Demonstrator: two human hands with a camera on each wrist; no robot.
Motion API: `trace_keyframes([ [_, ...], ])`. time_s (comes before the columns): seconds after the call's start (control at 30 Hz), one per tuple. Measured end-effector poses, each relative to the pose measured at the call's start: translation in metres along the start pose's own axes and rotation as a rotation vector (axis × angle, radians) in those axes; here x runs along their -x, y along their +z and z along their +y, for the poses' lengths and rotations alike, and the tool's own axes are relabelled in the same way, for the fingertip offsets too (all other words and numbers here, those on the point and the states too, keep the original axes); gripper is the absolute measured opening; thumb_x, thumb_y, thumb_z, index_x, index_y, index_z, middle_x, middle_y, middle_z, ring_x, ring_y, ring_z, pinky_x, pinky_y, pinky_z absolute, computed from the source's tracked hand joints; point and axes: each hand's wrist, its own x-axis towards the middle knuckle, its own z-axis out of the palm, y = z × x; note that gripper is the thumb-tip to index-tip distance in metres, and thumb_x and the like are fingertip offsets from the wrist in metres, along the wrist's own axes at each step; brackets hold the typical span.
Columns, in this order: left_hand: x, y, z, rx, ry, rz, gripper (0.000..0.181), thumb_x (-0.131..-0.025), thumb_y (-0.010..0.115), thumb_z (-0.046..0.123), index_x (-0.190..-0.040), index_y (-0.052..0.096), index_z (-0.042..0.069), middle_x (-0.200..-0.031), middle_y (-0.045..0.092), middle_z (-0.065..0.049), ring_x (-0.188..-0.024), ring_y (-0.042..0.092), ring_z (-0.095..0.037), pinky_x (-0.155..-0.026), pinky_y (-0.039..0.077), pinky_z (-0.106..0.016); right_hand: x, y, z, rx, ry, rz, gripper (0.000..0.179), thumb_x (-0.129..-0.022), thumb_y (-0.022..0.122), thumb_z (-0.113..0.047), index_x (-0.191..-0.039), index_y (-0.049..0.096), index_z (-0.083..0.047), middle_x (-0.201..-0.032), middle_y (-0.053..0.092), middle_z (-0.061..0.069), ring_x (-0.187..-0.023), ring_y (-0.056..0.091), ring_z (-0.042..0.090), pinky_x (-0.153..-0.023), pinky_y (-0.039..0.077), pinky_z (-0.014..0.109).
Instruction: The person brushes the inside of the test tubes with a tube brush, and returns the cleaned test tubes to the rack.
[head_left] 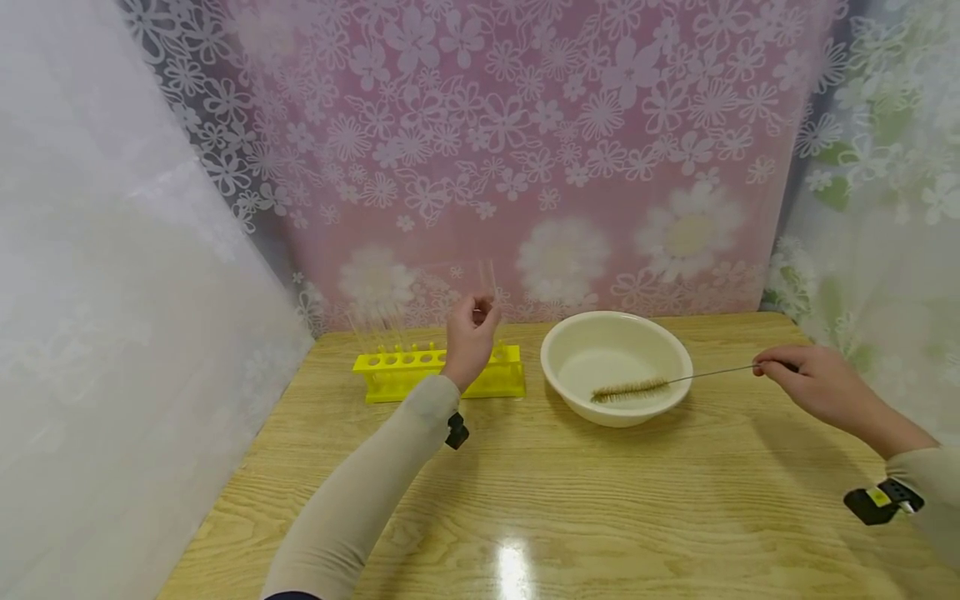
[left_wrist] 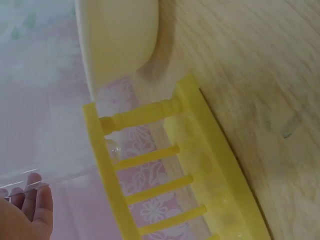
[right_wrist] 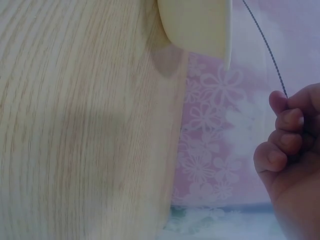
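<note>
My left hand (head_left: 471, 337) is above the right part of a yellow test tube rack (head_left: 512, 353), pinching a clear test tube (head_left: 487, 273) that stands up from the fingers. In the left wrist view, a rounded glass end (left_wrist: 114, 149) shows just under the rack's top plate, in line with the tube. My right hand (head_left: 817, 382) grips a test tube brush (head_left: 630, 390) at the end of its twisted wire (right_wrist: 267, 46). The brush's tan bristles lie across the inside of a cream bowl (head_left: 551, 367).
Several clear test tubes (head_left: 382, 327) stand in the left part of the rack. The bowl sits right of the rack on a wood-grain table (head_left: 585, 500). Flowered sheets (head_left: 525, 125) hang behind the table and on both sides.
</note>
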Motion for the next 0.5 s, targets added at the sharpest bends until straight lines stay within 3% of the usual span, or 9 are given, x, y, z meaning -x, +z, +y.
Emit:
trace_keyframes([
  [0.17,0.004,0.000,-0.010,-0.035,-0.007,-0.022,0.030,-0.104,0.058,0.030,-0.118,0.061,0.004,-0.103,0.059,-0.005,-0.091,0.060,-0.019,-0.083,0.053,-0.032,-0.002,-0.001,0.000,-0.007,0.011,-0.011,0.025,-0.105,0.051,-0.010,-0.115,0.070,0.004,-0.107,0.072,0.023,-0.078,0.050,-0.016,-0.056,0.041,0.025],
  [0.5,0.014,0.000,-0.024,-0.130,-0.121,-0.077,0.022,-0.101,0.062,0.026,-0.114,0.065,0.009,-0.100,0.063,-0.002,-0.090,0.061,-0.018,-0.078,0.054,-0.032,-0.004,0.002,-0.002,0.006,0.010,-0.006,0.026,-0.105,0.052,-0.012,-0.114,0.070,0.004,-0.106,0.072,0.024,-0.075,0.053,-0.013,-0.055,0.040,0.025],
])
